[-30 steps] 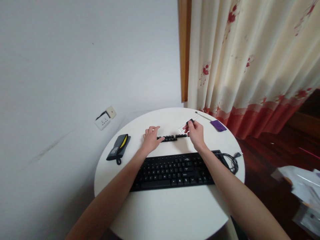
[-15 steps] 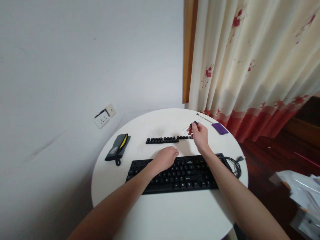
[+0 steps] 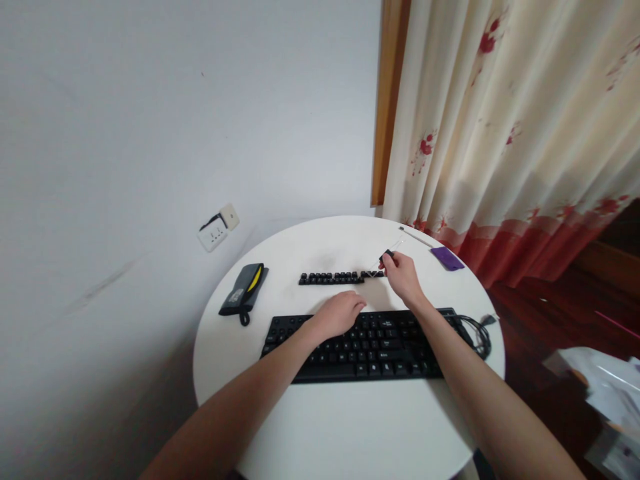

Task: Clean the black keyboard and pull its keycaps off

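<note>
Held in the fingers of my right hand (image 3: 403, 275) is a wire keycap puller (image 3: 387, 255) with a black grip. Its thin wire loops stick out at both ends, and the lower-left one comes down by the right part of the rows of loose black keycaps (image 3: 331, 279); whether it touches them I cannot tell. My left hand (image 3: 342, 312) hovers over or rests on the upper edge of the black keyboard (image 3: 373, 335), its fingers curled together. What those fingers hold, if anything, is hidden. Both forearms cover parts of the keyboard.
On the round white table (image 3: 350, 420) a grey pouch (image 3: 243, 290) with a yellow patch lies left. A purple cloth (image 3: 447, 258) and a thin brush (image 3: 415, 236) lie at the far right. The coiled cable (image 3: 483, 341) sits near the right edge.
My right hand has lowered, and the puller has tilted so that its lower-left wire end is down at the keycap rows. My left hand stays curled above the keyboard. The view has shifted slightly.
</note>
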`<control>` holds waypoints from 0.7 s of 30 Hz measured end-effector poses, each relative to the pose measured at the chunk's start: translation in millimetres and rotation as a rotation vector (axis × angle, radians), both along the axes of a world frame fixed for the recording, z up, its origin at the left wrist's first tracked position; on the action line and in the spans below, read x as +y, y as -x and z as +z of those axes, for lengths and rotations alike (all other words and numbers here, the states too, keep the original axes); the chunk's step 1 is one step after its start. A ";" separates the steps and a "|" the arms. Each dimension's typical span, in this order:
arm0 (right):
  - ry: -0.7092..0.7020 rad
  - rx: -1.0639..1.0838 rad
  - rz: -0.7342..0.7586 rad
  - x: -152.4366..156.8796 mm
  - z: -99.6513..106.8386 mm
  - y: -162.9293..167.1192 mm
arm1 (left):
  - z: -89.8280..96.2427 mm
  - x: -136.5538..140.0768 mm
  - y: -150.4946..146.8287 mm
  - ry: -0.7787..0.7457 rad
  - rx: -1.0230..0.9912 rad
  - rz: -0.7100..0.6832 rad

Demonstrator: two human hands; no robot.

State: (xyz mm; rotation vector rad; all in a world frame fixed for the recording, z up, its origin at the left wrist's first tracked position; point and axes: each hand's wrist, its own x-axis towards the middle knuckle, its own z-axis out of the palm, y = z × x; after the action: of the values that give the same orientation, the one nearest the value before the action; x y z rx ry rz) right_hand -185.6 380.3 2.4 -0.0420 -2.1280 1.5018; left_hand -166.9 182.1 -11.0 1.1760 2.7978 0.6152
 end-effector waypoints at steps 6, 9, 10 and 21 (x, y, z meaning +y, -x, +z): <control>-0.210 -0.089 0.579 0.4 17.9 -19.6 | 16.7 -21.0 8.8 -0.059 -0.113 -0.027; -0.314 -0.157 0.737 -1.4 23.3 -29.5 | 22.1 -23.5 10.8 -0.091 -0.135 -0.004; -0.347 -0.173 0.766 -1.6 24.1 -31.3 | 22.3 -22.7 10.7 -0.092 -0.147 0.001; -0.441 -0.327 0.987 7.7 29.7 -36.4 | 25.8 -14.4 3.2 -0.098 -0.340 -0.075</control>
State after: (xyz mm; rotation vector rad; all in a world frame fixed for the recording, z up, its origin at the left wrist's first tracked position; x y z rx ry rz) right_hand -149.2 388.0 32.1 1.1334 -2.9007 1.4902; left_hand -170.1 167.7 14.8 1.0687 2.4549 0.8628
